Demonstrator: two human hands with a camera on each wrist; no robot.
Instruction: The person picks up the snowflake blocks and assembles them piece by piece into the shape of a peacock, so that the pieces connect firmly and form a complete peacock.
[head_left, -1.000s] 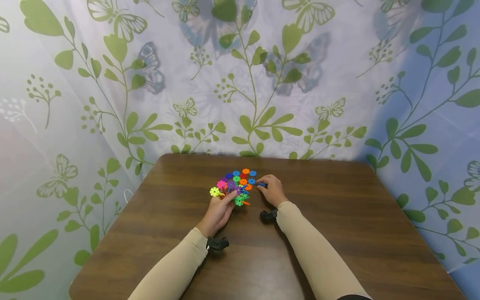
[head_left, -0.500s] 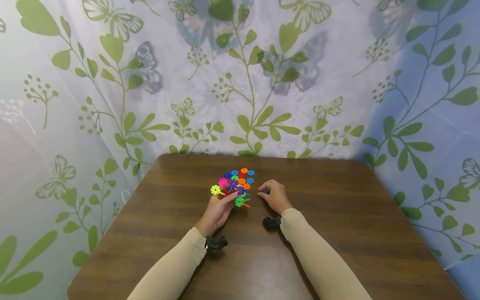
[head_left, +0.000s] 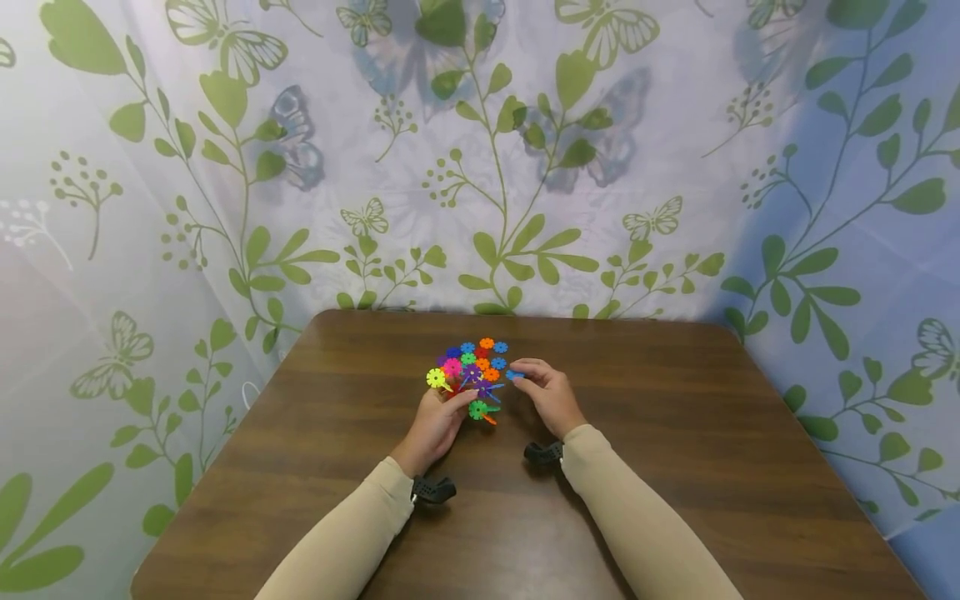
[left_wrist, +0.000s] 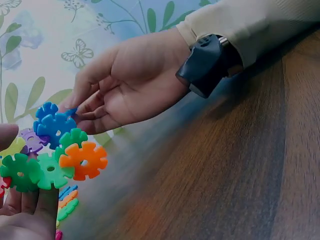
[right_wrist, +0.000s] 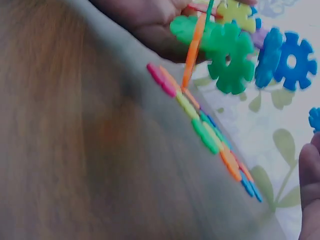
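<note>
Wood-grain bench across lower frame. Gripping disc cluster mid-frame with left hand, presumably for steadiness; pinching blue disc with right hand, apparently leaving slots exposed.

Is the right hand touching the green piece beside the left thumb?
Apart: the head view shows brown tabletop between the right hand and the green piece.

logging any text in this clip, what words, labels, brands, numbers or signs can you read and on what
None can be read.
The joined discs in the left hand and the blue disc in the right hand show no lettering.
The backdrop shows plants and butterflies, no words.
</note>
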